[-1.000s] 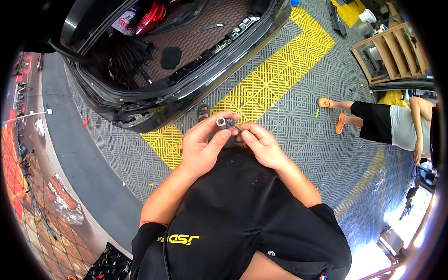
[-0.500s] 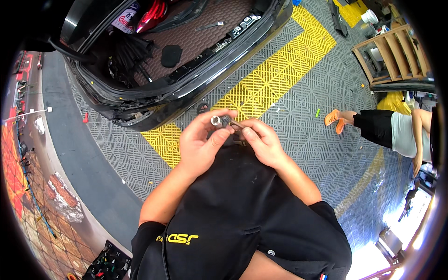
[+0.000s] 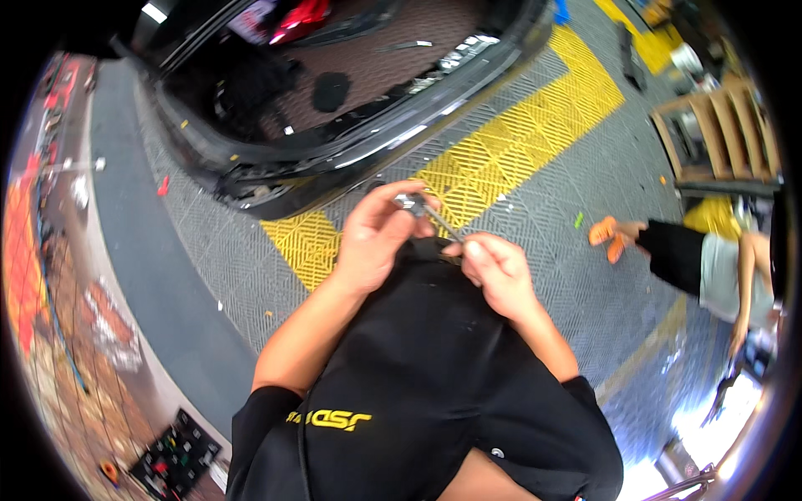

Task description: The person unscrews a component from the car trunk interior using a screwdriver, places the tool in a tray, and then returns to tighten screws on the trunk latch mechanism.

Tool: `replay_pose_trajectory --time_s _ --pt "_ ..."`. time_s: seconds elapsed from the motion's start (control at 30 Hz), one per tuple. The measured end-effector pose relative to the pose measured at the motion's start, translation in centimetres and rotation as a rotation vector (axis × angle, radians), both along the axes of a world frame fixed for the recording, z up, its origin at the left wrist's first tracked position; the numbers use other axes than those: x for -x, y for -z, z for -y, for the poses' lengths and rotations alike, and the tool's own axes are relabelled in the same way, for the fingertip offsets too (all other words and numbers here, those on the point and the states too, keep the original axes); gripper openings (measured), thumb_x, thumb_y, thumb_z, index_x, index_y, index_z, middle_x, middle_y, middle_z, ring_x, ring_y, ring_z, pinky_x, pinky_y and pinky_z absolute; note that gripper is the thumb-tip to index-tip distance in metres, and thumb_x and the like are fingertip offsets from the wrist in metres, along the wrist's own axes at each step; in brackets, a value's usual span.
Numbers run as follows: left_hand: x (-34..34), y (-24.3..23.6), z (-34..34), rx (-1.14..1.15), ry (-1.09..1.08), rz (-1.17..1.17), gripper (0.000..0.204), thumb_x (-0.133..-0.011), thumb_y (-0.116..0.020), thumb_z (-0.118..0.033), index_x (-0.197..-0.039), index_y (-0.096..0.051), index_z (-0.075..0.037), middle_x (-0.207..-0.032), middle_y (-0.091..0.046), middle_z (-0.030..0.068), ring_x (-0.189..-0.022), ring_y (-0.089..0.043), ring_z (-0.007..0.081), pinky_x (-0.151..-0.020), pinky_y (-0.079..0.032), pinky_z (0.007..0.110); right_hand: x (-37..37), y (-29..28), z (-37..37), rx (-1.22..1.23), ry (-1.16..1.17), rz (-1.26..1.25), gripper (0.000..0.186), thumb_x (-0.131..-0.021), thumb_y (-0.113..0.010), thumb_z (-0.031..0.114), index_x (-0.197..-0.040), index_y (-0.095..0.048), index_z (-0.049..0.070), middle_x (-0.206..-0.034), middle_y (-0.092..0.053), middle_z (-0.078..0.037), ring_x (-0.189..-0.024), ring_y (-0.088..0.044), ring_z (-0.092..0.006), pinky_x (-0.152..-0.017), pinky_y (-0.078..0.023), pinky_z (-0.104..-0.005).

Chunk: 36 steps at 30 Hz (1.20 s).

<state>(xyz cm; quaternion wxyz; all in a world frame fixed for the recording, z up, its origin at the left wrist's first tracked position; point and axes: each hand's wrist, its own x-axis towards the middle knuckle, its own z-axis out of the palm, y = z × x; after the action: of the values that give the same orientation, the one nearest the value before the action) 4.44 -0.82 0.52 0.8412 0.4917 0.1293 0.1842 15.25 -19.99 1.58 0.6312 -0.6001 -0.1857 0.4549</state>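
Observation:
In front of my chest, my left hand [image 3: 373, 238] pinches a shiny, socket-like metal piece [image 3: 409, 203] between thumb and fingers. A thin metal rod [image 3: 443, 224] slants from beside that piece down to my right hand [image 3: 499, 271]. The thumb and fingers of my right hand are closed on the rod's lower end. Whether the rod and the metal piece are joined cannot be made out, as my left fingers cover that spot and the picture is blurred.
Beyond my hands stands a black car [image 3: 351, 167] with its cargo area open and loose parts inside. To the right are a person in a grey top [image 3: 727, 267] and a wooden shelf [image 3: 718, 134]. A black tool tray [image 3: 175, 459] lies at lower left.
My hands have moved apart, the right one shifting right and down, so more of the rod shows. The socket-like piece has turned and moved slightly right. The whole view has shifted.

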Motion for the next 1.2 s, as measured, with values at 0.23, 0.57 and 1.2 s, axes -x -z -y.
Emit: replay_pose_trajectory --time_s 0.23,0.57,1.2 --pt "2.4 0.2 0.0 0.145 -0.085 0.065 0.036 -0.1 -0.07 -0.027 -0.128 -0.058 -0.007 -0.122 -0.066 0.0097 -0.096 -0.066 0.0151 -0.087 -0.056 0.032 -0.1 0.8 -1.8 -0.052 -0.15 -0.074 0.038 -0.109 -0.052 0.025 -0.107 -0.069 -0.008 -0.065 -0.049 0.003 -0.058 -0.043 -0.0063 -0.056 -0.037 -0.0238" --pt "9.9 0.8 2.4 0.27 -0.429 0.015 0.032 -0.095 -0.077 -0.015 -0.119 -0.059 -0.003 -0.116 -0.065 0.0068 -0.1 -0.063 0.0136 -0.089 -0.054 0.03 1.4 0.7 -5.3 0.1 -0.597 -0.08 0.034 -0.109 -0.05 0.021 -0.107 -0.069 -0.007 -0.066 -0.049 0.002 -0.06 -0.043 -0.007 -0.058 -0.037 -0.0242" --pt "28.2 3.3 9.4 0.071 -0.41 -0.112 0.027 -0.1 -0.072 -0.022 -0.119 -0.068 -0.003 -0.09 -0.066 -0.0023 -0.083 -0.06 0.005 -0.075 -0.052 0.023 15.0 -4.0 -4.5 -0.185 -0.707 0.099 0.029 -0.104 -0.06 0.027 -0.111 -0.061 -0.001 -0.08 -0.062 -0.011 -0.075 -0.057 -0.0189 -0.072 -0.046 -0.0337"
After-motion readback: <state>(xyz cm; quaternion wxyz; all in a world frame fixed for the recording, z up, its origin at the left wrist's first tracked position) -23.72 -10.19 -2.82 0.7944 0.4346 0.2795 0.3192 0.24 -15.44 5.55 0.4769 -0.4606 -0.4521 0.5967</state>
